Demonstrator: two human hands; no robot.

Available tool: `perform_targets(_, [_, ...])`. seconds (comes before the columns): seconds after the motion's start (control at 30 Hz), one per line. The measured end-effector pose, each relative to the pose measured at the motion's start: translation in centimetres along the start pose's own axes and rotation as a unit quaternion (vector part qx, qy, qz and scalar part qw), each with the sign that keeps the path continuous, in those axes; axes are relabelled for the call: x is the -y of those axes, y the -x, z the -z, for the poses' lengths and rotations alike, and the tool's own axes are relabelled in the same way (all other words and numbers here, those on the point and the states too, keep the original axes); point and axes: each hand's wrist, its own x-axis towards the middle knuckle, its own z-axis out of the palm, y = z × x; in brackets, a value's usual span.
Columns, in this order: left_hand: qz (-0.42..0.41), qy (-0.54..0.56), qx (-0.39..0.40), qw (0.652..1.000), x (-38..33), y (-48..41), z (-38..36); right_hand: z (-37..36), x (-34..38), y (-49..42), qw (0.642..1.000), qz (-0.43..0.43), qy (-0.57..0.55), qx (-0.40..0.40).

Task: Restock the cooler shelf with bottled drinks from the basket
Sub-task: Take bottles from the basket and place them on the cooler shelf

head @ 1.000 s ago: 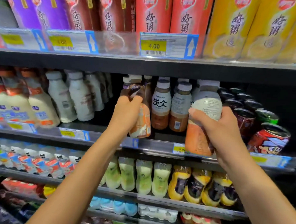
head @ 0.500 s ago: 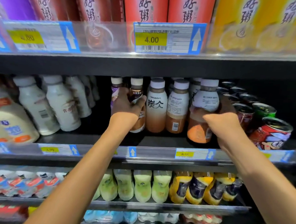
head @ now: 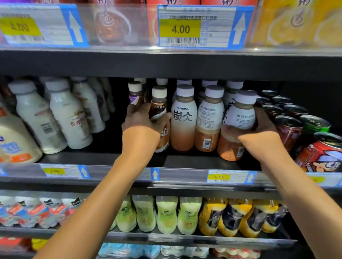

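Both bare forearms reach up and forward into the cooler shelf, with the wrists bent slightly back. Just left of the front-row TANBING bottle, the left hand wraps a slim brown coffee bottle. Its thumb curls across the label, and its other fingers are hidden behind the bottle. One bottle to the right of the TANBING bottle, the right hand grips a white-capped tea bottle round its waist, thumb in front and fingers curled behind. That bottle leans a little toward the TANBING bottle, its base low at the shelf's black floor. Both held bottles are smooth plastic with rounded shoulders, flat pale caps and glossy printed sleeves. The tea bottle's sleeve fades from white to orange-brown. Farther right of the TANBING bottle stand rows of metal cans with ring-pull tops. Well to its left, rounded white milk bottles fill their lanes.
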Motion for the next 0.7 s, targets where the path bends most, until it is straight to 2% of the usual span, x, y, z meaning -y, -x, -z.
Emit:
perform_targets(0.17, [0.006, -0.019, 0.024, 1.000, 0.2, -0.1, 0.2, 0.2, 0.1, 0.0, 1.000, -0.005, 0.022, 0.004])
perform_targets(0.3, [0.028, -0.011, 0.038, 0.999, -0.2, -0.5, 0.2, 0.1, -0.2, -0.3, 0.999, -0.007, 0.036, -0.027])
perform_targets(0.43, [0.012, -0.016, 0.031, 0.999, -0.3, -0.7, -0.3, 0.0, -0.3, -1.0, 0.998, -0.047, 0.038, -0.034])
perform_targets(0.7, [-0.014, -0.048, 0.043, 0.998, -0.7, -1.2, -0.6, 0.2, 0.4, -1.2, 0.996, -0.057, 0.066, -0.022])
